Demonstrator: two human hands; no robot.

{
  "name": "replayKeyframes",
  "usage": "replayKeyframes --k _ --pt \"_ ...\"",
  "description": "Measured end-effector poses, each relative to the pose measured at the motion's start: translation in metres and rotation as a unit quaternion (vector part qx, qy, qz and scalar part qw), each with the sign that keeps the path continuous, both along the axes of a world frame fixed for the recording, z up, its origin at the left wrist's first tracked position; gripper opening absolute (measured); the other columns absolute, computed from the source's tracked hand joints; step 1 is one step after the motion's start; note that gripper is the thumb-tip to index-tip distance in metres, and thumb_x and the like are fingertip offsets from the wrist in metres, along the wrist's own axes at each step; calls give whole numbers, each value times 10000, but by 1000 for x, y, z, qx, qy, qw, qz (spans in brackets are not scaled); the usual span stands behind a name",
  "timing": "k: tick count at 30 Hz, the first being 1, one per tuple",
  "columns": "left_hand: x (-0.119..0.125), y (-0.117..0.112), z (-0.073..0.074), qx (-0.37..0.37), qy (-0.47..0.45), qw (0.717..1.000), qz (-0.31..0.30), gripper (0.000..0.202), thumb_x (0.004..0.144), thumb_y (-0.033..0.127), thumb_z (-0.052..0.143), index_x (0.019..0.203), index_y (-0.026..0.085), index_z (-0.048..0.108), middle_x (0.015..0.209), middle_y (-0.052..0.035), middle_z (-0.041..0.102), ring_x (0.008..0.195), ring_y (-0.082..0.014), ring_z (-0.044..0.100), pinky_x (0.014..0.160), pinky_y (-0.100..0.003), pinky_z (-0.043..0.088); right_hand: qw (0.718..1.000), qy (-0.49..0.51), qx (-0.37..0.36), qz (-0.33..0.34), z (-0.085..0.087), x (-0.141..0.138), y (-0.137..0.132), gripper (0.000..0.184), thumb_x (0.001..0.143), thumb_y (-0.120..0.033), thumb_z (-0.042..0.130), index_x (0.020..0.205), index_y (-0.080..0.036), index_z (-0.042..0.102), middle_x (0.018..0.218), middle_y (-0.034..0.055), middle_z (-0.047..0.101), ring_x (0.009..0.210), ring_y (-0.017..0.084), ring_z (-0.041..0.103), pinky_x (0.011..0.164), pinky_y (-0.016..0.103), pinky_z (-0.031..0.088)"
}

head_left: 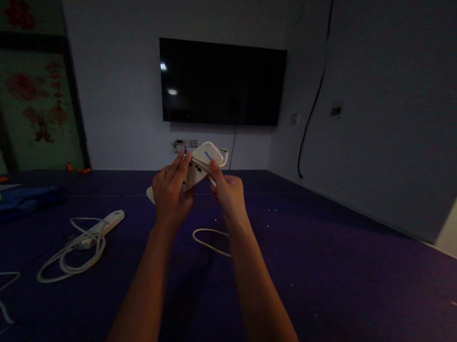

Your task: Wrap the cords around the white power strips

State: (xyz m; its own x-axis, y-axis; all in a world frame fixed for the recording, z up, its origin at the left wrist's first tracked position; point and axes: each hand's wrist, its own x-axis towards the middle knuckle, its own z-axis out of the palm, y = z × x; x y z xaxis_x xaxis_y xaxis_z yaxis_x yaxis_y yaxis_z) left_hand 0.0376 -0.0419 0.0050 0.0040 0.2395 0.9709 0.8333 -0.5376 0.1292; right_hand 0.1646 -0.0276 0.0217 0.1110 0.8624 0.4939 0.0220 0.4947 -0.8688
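Observation:
A white power strip (195,173) with dark socket holes and blue lettering at its far end is held up in front of me, tilted. My left hand (173,186) is closed on its left side, fingers over the top. At the far end, my right hand (226,188) pinches the strip or its cable with the thumb on top; what exactly lies under the fingers is hidden. The white cable (210,248) hangs in a loop below my right wrist, partly behind the forearm.
Another white power strip (109,224) lies on the purple floor (342,296) at left, its cable (70,271) coiled beside it. Blue cloth (20,201) lies farther left. A television (226,85) hangs on the wall, and a black cable (310,120) dangles at right.

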Motion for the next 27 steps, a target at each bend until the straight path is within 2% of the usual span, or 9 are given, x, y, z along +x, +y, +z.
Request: replayKeyframes --k 3,8,11,14,20,27 --pt "-4 1 1 -13 26 1000 2 756 717 154 648 1414 258 375 1445 -106 441 1196 -315 495 980 -486 352 996 58 -45 55 3 1 -3 501 730 -623 601 574 -147 591 449 -27 417 403 60 309 396 222 218" --pt "-10 3 2 -69 46 996 -29 896 677 214 712 1461 242 277 1362 -138 520 1101 -323 536 915 -470 398 989 115 -67 65 5 4 -5 391 712 -499 685 577 -150 575 434 -54 401 374 48 279 388 224 180" --pt "-9 5 1 -86 37 995 -22 918 668 250 728 1464 229 272 1293 -148 570 1059 -324 549 892 -469 404 989 117 -61 66 3 7 -3 386 711 -497 687 584 -150 575 417 -61 392 363 48 272 382 225 168" --pt "-6 5 -1 -73 25 997 -16 900 664 234 723 1455 226 295 1282 -147 581 1070 -321 551 896 -463 402 991 100 -54 69 2 10 0 398 707 -515 684 596 -147 580 409 -66 385 355 44 265 375 221 157" --pt "-4 7 -1 -35 23 998 -44 857 652 210 717 1426 252 350 1364 -120 526 1152 -313 530 943 -457 388 992 87 -47 79 1 13 2 476 675 -605 662 568 -156 544 404 -69 369 350 40 260 358 207 172" --pt "-6 3 -1 -56 50 997 -13 841 685 200 681 1443 232 318 1413 -136 474 1143 -333 531 928 -480 391 996 37 -46 62 2 16 1 492 689 -606 642 540 -150 537 390 -71 351 339 35 251 358 207 164"
